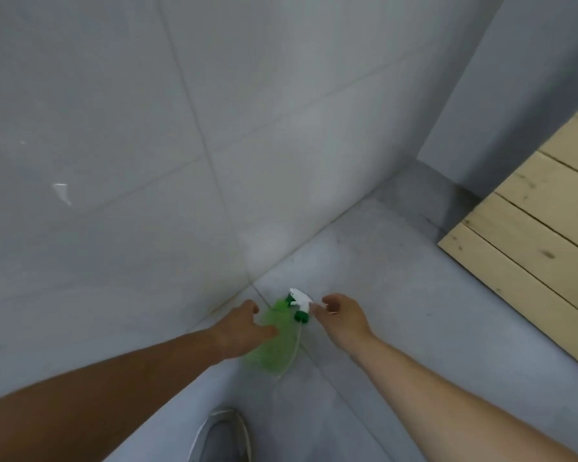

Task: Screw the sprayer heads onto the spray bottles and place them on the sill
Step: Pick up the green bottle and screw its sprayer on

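A translucent green spray bottle (270, 345) lies on the grey floor close to the wall, blurred. A white sprayer head (300, 299) with a green collar (302, 316) and a thin dip tube (294, 348) lies along the bottle's right side, apart from its neck. My left hand (239, 330) hovers over the bottle's left side with fingers spread and the thumb against the green plastic. My right hand (342, 316) is just right of the sprayer head, fingers loosely curled, one fingertip touching the white part. Neither hand has closed around anything.
A grey tiled wall (147, 161) rises right behind the bottle. A pale wooden plank platform (531, 235) sits on the floor at the right. A grey shoe (222, 438) shows at the bottom edge. No sill is in view.
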Available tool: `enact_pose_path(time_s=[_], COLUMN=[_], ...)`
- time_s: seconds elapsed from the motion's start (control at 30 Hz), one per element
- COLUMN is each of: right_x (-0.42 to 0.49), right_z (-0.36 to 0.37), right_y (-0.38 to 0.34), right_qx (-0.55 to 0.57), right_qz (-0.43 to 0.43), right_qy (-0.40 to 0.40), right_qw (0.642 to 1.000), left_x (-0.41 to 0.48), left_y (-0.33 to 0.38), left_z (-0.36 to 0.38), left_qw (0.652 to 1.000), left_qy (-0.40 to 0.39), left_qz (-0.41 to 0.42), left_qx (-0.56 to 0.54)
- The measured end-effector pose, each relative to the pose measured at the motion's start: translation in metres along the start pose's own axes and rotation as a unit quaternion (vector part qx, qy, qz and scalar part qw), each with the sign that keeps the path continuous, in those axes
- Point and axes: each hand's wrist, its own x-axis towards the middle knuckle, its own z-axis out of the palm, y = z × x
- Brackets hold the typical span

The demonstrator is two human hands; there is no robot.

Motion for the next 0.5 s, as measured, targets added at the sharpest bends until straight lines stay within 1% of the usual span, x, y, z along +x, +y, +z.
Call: enact_pose_path(time_s=[0.17, 0.33, 0.4, 0.5], right_x=[0.035, 0.061, 0.065, 0.067], right_z=[0.018, 0.033, 0.037, 0.043], right_y=[0.008, 0.011, 0.009, 0.005], right_qx=[-0.007, -0.048, -0.060, -0.089], right_qz=[0.031, 0.042, 0.043, 0.050], right_qy=[0.015, 0.019, 0.028, 0.027], right_qw=[0.999, 0.998, 0.997, 0.994], left_x=[0.031, 0.047, 0.050, 0.052], left_y=[-0.006, -0.015, -0.018, -0.023], left_z=[0.017, 0.023, 0.023, 0.026], left_qw=[0.999, 0.998, 0.998, 0.995], left_qy=[-0.014, -0.026, -0.032, -0.034], left_qz=[-0.041, -0.048, -0.053, -0.060], left_qx=[-0.026, 0.002, -0.014, -0.065])
